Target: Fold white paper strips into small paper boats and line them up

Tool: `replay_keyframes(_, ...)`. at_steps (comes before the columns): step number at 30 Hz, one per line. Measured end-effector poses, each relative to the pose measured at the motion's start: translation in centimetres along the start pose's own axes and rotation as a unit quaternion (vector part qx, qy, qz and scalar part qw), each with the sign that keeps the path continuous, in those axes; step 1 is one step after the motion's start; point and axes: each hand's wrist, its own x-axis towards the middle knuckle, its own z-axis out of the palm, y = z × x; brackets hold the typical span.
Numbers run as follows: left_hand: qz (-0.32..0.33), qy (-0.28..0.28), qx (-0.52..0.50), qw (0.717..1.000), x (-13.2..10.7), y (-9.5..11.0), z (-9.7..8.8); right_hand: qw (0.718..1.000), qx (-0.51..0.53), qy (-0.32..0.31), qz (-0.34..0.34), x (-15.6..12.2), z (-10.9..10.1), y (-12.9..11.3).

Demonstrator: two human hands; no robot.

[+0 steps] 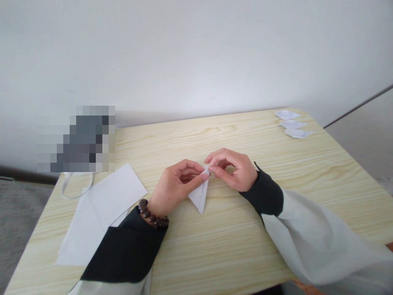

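A small folded piece of white paper [199,195] is held just above or on the wooden table, around its middle. My left hand [179,180] pinches it near the top between thumb and fingers, and its lower end narrows to a point. At the paper's upper tip, the thumb and forefinger of my right hand [231,167] are closed on it. My fingers cover part of the folds. Dark beads [150,215] circle my left wrist.
Several white sheets [113,192] lie at the left, partly under my left forearm. A blurred-out dark object [80,141] with a white cable [63,192] is behind them. Three folded paper pieces [291,124] lie at the table's [322,192] back right corner, near the wall [196,57].
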Motion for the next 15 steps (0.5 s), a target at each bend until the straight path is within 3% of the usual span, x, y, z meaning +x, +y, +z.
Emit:
replay_keyframes(10,-0.011,0.007,0.007,1.000,-0.07,0.05,0.05,0.998,0.029,-0.024,0.041,-0.06,0.05,-0.33)
replay_keyframes(15,-0.005,0.009,0.006,1.000,-0.09,-0.05,0.08,0.998,0.019,-0.044,0.029,-0.02,-0.05,-0.09)
